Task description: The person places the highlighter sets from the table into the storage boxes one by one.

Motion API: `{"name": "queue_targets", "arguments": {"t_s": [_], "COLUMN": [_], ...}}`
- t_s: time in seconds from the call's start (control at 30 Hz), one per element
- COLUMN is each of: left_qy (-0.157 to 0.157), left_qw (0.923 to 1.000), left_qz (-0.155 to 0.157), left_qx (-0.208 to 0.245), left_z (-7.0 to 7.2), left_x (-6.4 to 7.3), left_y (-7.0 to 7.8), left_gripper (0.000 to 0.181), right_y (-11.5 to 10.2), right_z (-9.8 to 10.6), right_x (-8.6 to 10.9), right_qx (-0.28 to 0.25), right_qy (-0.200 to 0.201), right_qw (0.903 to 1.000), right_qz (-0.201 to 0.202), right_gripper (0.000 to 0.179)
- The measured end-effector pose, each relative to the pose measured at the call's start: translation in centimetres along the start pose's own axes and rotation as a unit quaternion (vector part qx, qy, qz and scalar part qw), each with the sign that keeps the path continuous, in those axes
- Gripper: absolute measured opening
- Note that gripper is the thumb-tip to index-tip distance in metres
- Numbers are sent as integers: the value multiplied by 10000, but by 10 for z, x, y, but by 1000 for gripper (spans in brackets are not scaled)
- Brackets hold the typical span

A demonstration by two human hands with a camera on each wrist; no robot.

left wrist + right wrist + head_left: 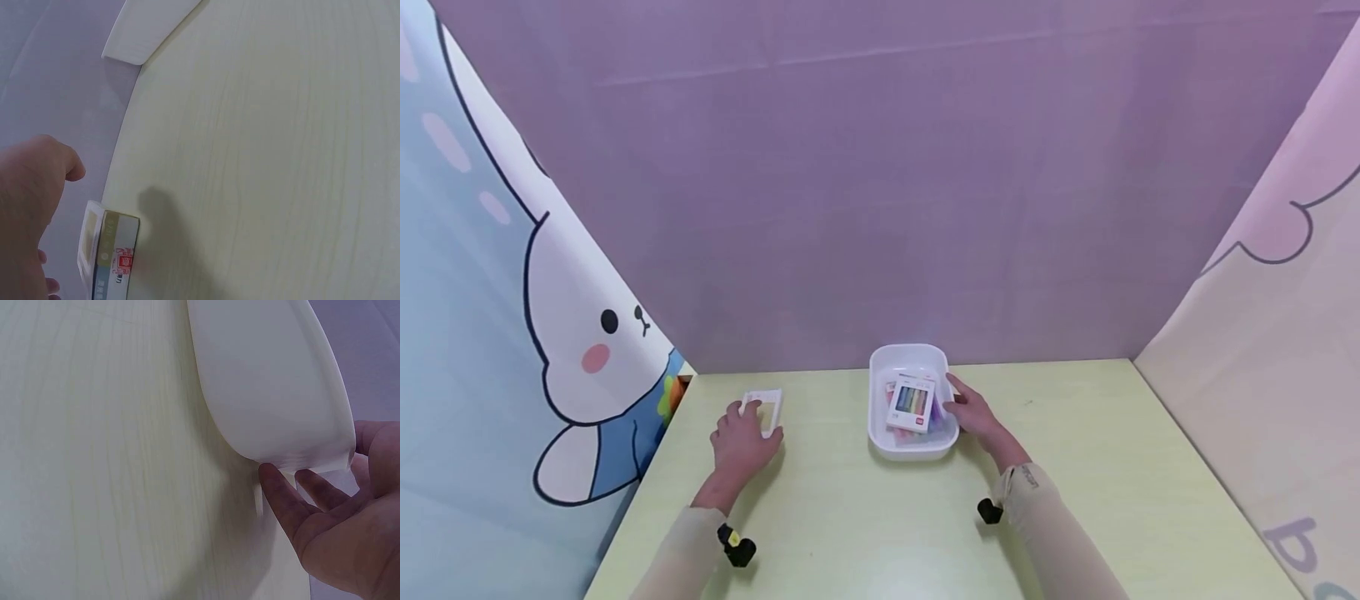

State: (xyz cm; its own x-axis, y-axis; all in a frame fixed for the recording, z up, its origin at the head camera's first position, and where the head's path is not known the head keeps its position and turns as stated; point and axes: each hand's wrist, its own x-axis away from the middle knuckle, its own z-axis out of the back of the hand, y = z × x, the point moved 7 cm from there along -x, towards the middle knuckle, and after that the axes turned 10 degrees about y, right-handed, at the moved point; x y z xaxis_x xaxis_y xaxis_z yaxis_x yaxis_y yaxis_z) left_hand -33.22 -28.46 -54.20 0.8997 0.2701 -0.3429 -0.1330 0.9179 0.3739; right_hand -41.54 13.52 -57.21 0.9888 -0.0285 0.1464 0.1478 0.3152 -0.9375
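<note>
My left hand hovers with spread fingers over a small white box on the table's left part. In the left wrist view that box shows a gold and blue-grey side label with red print, and the thumb is apart from it. A white plastic bin stands right of the middle. My right hand grips its right side; in the right wrist view fingertips touch the outer wall of the bin. A white packet with coloured stripes lies in the bin on pinkish and purple items, partly hidden.
The pale wood-grain table ends against a purple cloth backdrop. Printed curtains hang at the left and right. Small black devices are strapped at both wrists.
</note>
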Motion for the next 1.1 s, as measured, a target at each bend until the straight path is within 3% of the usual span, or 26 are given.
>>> {"name": "queue_targets", "arguments": {"t_s": [0.17, 0.47, 0.77, 1.1], "left_qy": [-236, -438, -314, -381], "left_qw": [9993, 9968, 9935, 9924], "left_qz": [278, 670, 997, 1057], "left_qx": [-39, 88, 456, 494], "left_z": [-7, -13, -25, -28], "left_x": [4, 7, 0, -3], "left_y": [-10, -15, -28, -34], "left_gripper": [75, 83, 90, 94], "right_y": [1, -2, -4, 2], "right_z": [-1, 4, 4, -2], "right_x": [3, -1, -1, -1], "right_qx": [-81, -125, -111, -246], "right_qy": [-35, -122, -116, -67], "right_qw": [10000, 9998, 9999, 9997], "right_qz": [-19, 37, -9, -32], "right_gripper": [64, 65, 65, 64]}}
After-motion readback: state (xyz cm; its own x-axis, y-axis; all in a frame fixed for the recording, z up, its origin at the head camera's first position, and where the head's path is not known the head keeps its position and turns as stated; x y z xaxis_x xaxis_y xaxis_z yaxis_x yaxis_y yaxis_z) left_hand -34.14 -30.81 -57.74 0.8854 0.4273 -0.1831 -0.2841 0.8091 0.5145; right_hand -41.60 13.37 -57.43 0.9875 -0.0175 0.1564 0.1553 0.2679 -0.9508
